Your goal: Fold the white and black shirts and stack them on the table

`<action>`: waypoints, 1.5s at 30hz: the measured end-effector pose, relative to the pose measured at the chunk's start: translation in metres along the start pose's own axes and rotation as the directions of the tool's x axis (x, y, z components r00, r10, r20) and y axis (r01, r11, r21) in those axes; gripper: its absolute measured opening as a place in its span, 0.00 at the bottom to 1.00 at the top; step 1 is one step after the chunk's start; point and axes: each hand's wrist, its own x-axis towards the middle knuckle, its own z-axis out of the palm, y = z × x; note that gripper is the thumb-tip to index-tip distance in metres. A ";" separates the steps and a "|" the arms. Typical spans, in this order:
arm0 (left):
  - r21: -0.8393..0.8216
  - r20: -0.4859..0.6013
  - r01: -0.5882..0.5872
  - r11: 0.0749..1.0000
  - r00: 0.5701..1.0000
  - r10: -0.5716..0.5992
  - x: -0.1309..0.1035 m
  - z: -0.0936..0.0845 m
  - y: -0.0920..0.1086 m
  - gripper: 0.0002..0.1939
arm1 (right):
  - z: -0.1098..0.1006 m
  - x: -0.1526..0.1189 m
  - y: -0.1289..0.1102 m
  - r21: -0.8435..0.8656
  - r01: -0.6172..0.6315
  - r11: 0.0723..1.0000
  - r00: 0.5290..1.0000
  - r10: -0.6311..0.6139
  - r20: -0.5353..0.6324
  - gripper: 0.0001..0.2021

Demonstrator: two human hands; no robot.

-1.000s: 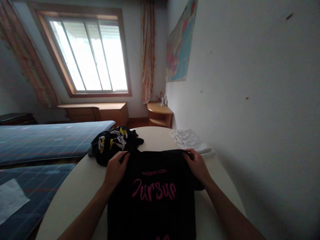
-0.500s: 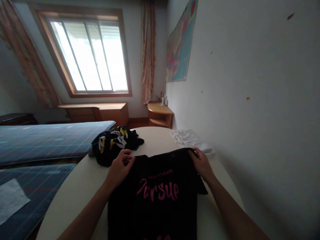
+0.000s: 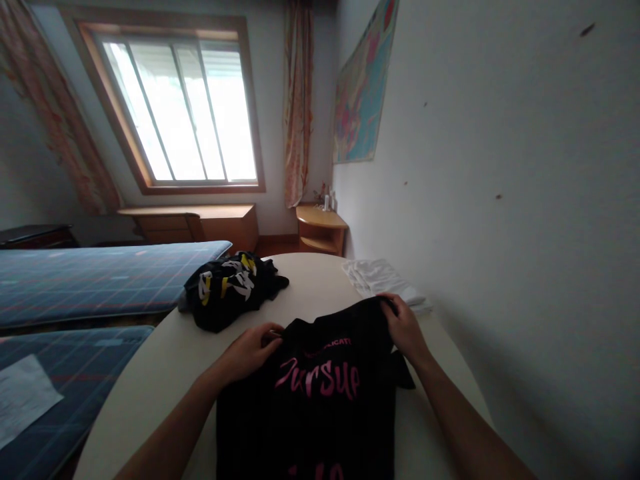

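Shirt (image 3: 315,417), black with pink lettering, is sitting bottom center of frame. Left hand (image 3: 253,352) is pinching its upper-left edge, right hand (image 3: 406,330) has the upper-right corner gripped, pretty much beside that white cloth (image 3: 379,277).

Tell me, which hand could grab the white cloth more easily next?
Probably the right hand: it's nearer the white cloth, though it holds the black shirt. The left hand, at the shirt's other side, is farther away.
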 end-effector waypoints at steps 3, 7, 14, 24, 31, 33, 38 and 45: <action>0.053 0.057 -0.055 0.997 0.997 0.052 -0.003 0.003 0.001 0.17 | 0.000 0.000 0.002 -0.022 0.003 1.000 1.000 -0.003 0.020 0.14; 0.203 0.064 -0.177 0.963 0.984 0.168 -0.006 0.007 0.006 0.13 | 0.002 -0.003 0.000 -0.041 0.011 0.999 0.998 -0.008 0.061 0.15; 0.252 0.134 -0.310 0.917 0.949 0.284 -0.007 0.009 0.011 0.04 | 0.008 -0.012 -0.009 -0.178 0.135 0.975 0.979 -0.103 0.178 0.16; 0.226 0.159 -0.323 0.919 0.943 0.292 -0.008 0.015 0.022 0.12 | 0.017 -0.025 -0.032 -0.202 0.414 0.888 0.870 -0.321 0.374 0.11; 0.199 0.161 -0.358 0.913 0.930 0.329 -0.009 0.020 0.021 0.06 | 0.043 -0.045 -0.050 -0.148 0.612 0.777 0.698 -0.442 0.563 0.14; 0.184 0.169 -0.355 0.917 0.930 0.326 -0.010 0.020 0.022 0.06 | 0.048 -0.048 -0.051 -0.165 0.637 0.753 0.667 -0.430 0.609 0.09; 0.202 0.101 -0.312 0.928 0.949 0.297 -0.009 0.021 0.022 0.15 | 0.049 -0.050 -0.057 -0.187 0.656 0.731 0.684 -0.471 0.558 0.08; 0.329 -0.098 -0.371 0.868 0.901 0.422 -0.005 0.026 0.025 0.07 | 0.040 -0.053 -0.069 -0.062 0.708 0.704 0.646 -0.609 0.461 0.08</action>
